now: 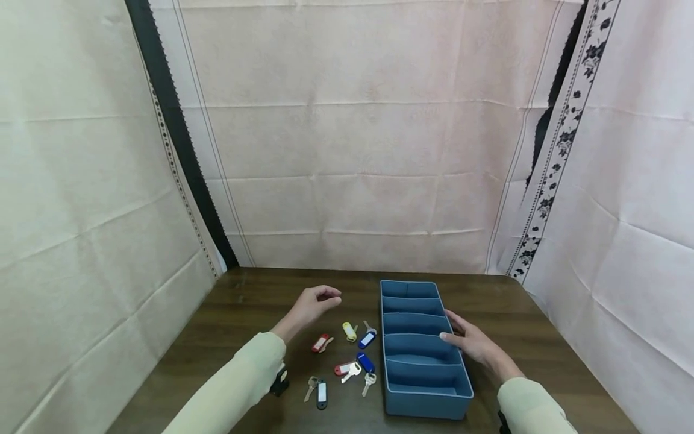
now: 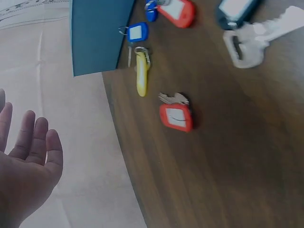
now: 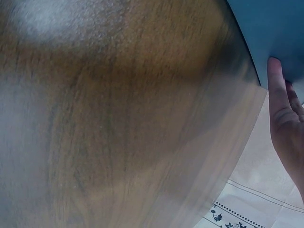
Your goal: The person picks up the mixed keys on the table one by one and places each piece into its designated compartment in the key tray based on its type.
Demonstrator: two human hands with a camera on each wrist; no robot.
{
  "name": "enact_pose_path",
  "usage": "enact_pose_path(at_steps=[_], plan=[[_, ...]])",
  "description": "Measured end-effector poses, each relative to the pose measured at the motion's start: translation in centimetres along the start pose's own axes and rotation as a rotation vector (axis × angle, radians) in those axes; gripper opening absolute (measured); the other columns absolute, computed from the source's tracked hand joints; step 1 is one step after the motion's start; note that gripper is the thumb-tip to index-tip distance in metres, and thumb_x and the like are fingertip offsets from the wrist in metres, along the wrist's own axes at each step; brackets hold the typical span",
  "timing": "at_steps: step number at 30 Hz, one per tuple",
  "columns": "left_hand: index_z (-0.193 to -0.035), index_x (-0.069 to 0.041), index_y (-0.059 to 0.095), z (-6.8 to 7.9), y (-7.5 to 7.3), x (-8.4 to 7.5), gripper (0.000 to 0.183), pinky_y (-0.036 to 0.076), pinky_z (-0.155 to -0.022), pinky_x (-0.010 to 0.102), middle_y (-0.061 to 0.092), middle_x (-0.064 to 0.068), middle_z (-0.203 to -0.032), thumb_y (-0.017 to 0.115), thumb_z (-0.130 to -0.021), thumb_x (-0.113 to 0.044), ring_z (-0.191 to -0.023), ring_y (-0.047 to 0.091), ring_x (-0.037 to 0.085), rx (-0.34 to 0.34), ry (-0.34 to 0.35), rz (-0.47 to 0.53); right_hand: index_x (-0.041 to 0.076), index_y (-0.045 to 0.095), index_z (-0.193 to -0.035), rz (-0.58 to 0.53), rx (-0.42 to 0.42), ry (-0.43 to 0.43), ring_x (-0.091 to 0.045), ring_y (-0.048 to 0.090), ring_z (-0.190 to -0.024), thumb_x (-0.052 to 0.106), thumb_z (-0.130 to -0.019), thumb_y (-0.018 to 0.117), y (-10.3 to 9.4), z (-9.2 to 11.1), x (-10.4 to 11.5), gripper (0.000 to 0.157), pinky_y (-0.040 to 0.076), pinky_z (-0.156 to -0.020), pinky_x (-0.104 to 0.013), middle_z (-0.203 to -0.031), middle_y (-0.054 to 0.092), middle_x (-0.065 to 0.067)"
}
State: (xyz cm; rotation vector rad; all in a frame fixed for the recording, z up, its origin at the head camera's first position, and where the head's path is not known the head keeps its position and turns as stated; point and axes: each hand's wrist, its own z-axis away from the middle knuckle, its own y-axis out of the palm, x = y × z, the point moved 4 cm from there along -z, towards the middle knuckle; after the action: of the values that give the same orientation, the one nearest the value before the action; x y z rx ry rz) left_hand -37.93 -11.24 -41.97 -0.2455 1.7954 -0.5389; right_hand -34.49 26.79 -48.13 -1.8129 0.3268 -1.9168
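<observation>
A blue compartment box (image 1: 428, 404) stands lengthwise on the table, its divided sections running away from me. My right hand (image 1: 477, 346) holds its right side, thumb over the rim and fingers along the outer wall, as the right wrist view shows the fingers (image 3: 278, 85) against it. My left hand (image 1: 310, 308) hovers holding nothing, left of the box and beyond the keys. Nearest to it are a red-tagged key (image 1: 320, 343) and a yellow-tagged key (image 1: 349, 331). Closer to the box lie two blue-tagged keys, one far (image 1: 367, 339) and one near (image 1: 365, 362).
Another red-tagged key (image 1: 344, 368) lies beside the nearer blue tag. Toward me is a key with a dark tag (image 1: 322, 395). The brown wooden table (image 1: 260, 289) ends at pale cloth curtains (image 1: 347, 138) on the far side and both flanks.
</observation>
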Motion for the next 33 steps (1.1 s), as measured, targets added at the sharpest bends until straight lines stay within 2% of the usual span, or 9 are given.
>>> enact_pose_path(at_steps=[6, 11, 12, 18, 19, 24, 33], plan=[[-0.103, -0.018, 0.064, 1.8, -0.5, 0.9, 0.027, 0.046, -0.08, 0.037, 0.061, -0.002, -0.099, 0.063, -0.083, -0.036, -0.091, 0.056, 0.016, 0.045, 0.002, 0.041, 0.016, 0.02, -0.144, -0.003, 0.015, -0.006, -0.043, 0.03, -0.125, 0.035, -0.088, 0.058, -0.1, 0.1, 0.1, 0.07, 0.036, -0.087, -0.058, -0.143, 0.026, -0.021], [-0.103, -0.021, 0.063, 3.2, -0.8, 1.6, 0.029, 0.046, -0.08, 0.035, 0.061, -0.005, -0.099, 0.063, -0.082, -0.041, -0.091, 0.056, 0.014, 0.075, -0.011, -0.003, 0.016, 0.02, -0.144, -0.008, 0.017, 0.0, -0.043, 0.03, -0.125, 0.038, -0.087, 0.058, -0.2, 0.1, 0.1, 0.072, 0.035, -0.087, -0.059, -0.142, 0.027, -0.021], [-0.103, -0.02, 0.063, 3.8, -0.9, 1.3, 0.027, 0.045, -0.081, 0.036, 0.061, -0.004, -0.099, 0.063, -0.083, -0.038, -0.092, 0.056, 0.016, 0.081, -0.023, -0.009, 0.016, 0.02, -0.144, -0.011, 0.018, 0.0, -0.043, 0.03, -0.125, 0.038, -0.087, 0.059, -0.2, 0.1, 0.1, 0.072, 0.035, -0.087, -0.059, -0.142, 0.027, -0.021], [-0.102, -0.02, 0.064, 5.7, -1.3, 2.6, 0.025, 0.046, -0.076, 0.035, 0.061, -0.004, -0.098, 0.063, -0.083, -0.037, -0.09, 0.055, 0.017, 0.111, -0.05, -0.039, 0.016, 0.02, -0.144, -0.013, 0.022, 0.002, -0.043, 0.031, -0.123, 0.038, -0.086, 0.06, -0.1, 0.1, 0.1, 0.074, 0.036, -0.086, -0.059, -0.142, 0.028, -0.022], [-0.102, -0.021, 0.064, 5.8, -1.3, 3.3, 0.026, 0.046, -0.075, 0.034, 0.061, -0.005, -0.098, 0.063, -0.082, -0.038, -0.089, 0.054, 0.015, 0.116, -0.049, -0.047, 0.016, 0.02, -0.144, -0.01, 0.023, 0.003, -0.043, 0.032, -0.123, 0.039, -0.085, 0.06, 0.0, 0.1, 0.1, 0.075, 0.036, -0.086, -0.058, -0.142, 0.028, -0.022], [-0.103, -0.012, 0.065, 7.0, -1.3, 4.1, 0.024, 0.046, -0.072, 0.032, 0.061, -0.002, -0.097, 0.064, -0.084, -0.027, -0.087, 0.054, 0.017, 0.146, -0.036, -0.055, 0.017, 0.02, -0.144, -0.013, 0.032, 0.007, -0.042, 0.033, -0.123, 0.042, -0.084, 0.061, 0.0, 0.1, 0.2, 0.077, 0.037, -0.086, -0.058, -0.142, 0.028, -0.022], [-0.101, -0.01, 0.065, 8.7, -0.7, 5.2, 0.025, 0.044, -0.074, 0.034, 0.061, 0.0, -0.094, 0.066, -0.083, -0.027, -0.087, 0.054, 0.017, 0.213, -0.016, -0.059, 0.018, 0.019, -0.144, -0.027, 0.025, 0.024, -0.042, 0.032, -0.123, 0.038, -0.086, 0.06, -0.2, 0.2, 0.2, 0.074, 0.036, -0.087, -0.058, -0.142, 0.027, -0.021]])
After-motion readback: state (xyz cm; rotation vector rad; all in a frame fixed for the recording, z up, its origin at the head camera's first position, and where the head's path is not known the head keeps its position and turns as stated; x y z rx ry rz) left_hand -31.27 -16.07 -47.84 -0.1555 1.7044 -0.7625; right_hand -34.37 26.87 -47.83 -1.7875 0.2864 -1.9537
